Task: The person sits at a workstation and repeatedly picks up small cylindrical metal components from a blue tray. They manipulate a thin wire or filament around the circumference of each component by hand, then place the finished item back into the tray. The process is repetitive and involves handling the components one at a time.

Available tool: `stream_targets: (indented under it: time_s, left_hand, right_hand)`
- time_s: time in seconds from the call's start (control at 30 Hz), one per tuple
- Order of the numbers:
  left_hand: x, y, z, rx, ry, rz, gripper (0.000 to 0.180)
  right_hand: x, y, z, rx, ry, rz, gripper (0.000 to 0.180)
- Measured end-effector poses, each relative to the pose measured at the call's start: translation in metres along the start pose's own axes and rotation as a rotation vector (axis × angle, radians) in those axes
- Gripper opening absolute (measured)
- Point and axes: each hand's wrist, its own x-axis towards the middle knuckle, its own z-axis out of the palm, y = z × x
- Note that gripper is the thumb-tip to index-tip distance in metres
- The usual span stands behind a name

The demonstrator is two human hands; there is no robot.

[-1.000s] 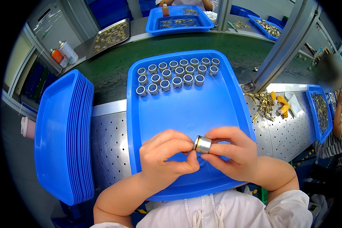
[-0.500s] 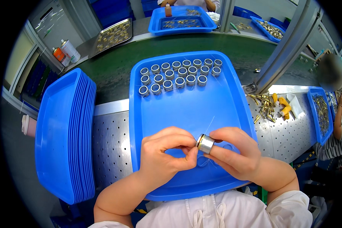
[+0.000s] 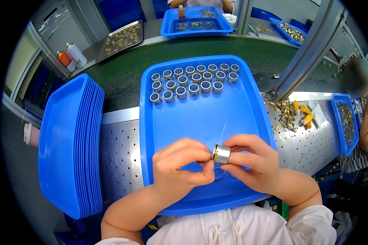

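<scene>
Head view: a small metal ring (image 3: 221, 154) with a brass edge is held over the near end of the blue tray (image 3: 237, 118). The right hand (image 3: 255, 163) is closed around it, with thumb and fingers pinched on its sides. The left hand (image 3: 180, 167) is curled at the ring's open end, its thumb and forefinger pressed together as if on a fine thread (image 3: 222, 134) that rises from the ring. To do this step well, the ring is best kept steady in the right fingers while the thread is kept taut and guided only by the left fingertips. Farther up the tray, finished rings (image 3: 192, 79) are set upright in three rows. Left of the tray, a stack of blue trays (image 3: 69, 143) is stood. Right of it, loose brass parts (image 3: 288, 114) are scattered.
</scene>
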Motion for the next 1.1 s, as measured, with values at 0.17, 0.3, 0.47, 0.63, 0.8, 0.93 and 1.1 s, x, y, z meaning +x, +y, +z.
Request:
stream_targets:
  time_s: [0.17,0.3,0.47,0.63,0.8,0.93,1.1]
  left_hand:
    - [-0.001,-0.002,0.002,-0.146,-0.008,-0.111,0.015]
    - [0.000,-0.001,0.000,-0.043,-0.020,-0.023,0.016]
    - [0.000,-0.003,0.004,0.063,0.033,0.163,0.015]
    - [-0.001,0.000,0.001,-0.184,-0.037,-0.196,0.010]
    - [-0.002,0.001,-0.004,-0.357,-0.071,-0.394,0.008]
    - [0.002,-0.001,0.002,-0.151,-0.081,-0.240,0.012]
    - [-0.010,-0.006,-0.005,0.132,0.014,-0.061,0.009]
  right_hand:
    - [-0.001,0.003,0.000,-0.086,0.006,-0.077,0.028]
    - [0.000,0.000,0.000,-0.076,-0.003,-0.042,0.025]
    - [-0.002,-0.001,-0.003,0.185,-0.043,0.229,0.023]
    - [0.000,0.001,-0.001,0.070,0.036,0.130,0.022]
    - [0.002,0.000,0.000,-0.087,0.001,-0.036,0.027]
    - [-0.003,0.001,-0.006,-0.128,-0.002,-0.078,0.030]
    - [-0.004,0.001,0.011,-0.030,0.101,-0.214,0.016]
